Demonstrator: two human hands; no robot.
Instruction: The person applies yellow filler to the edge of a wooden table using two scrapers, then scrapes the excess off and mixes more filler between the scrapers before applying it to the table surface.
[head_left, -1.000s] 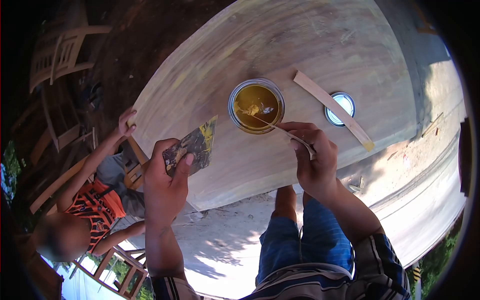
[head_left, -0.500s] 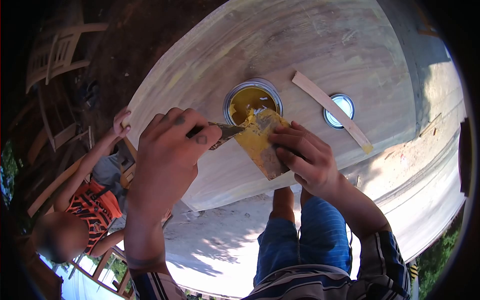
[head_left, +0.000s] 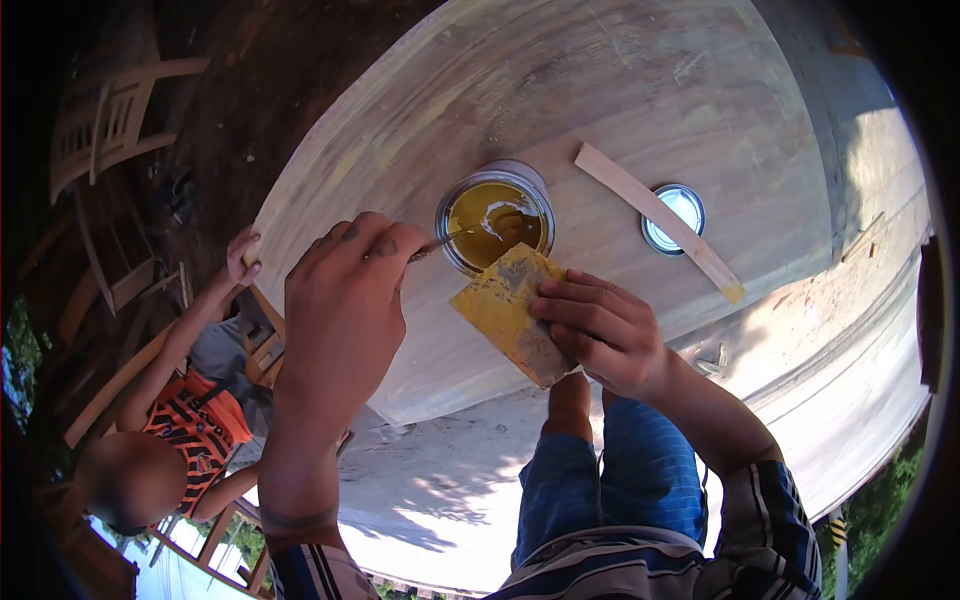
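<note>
Closed around a putty knife (head_left: 443, 243), my left hand (head_left: 345, 310) is left of the can, and the thin blade, seen nearly edge-on, reaches over the can's rim. My right hand (head_left: 605, 330) grips a flat square scraper plate (head_left: 510, 318) smeared with yellow paste, between thumb and fingers. This plate is held just in front of the open metal can (head_left: 546, 190) and overlaps its near rim in view. Inside the can is yellow-brown paste (head_left: 480, 215) with whitish streaks and a scooped hollow.
The can stands on a large pale wooden panel (head_left: 620, 80). A wooden stick (head_left: 640, 205) lies across a round metal lid (head_left: 688, 205) to the right. At the left, a person in an orange-and-black top (head_left: 200, 430) has one hand on the panel's edge. Wooden chair frames (head_left: 120, 115) are beyond.
The putty knife has come off the plate and moved toward the can, turning edge-on. My right hand has drawn the plate slightly down, uncovering more of the can's opening.
</note>
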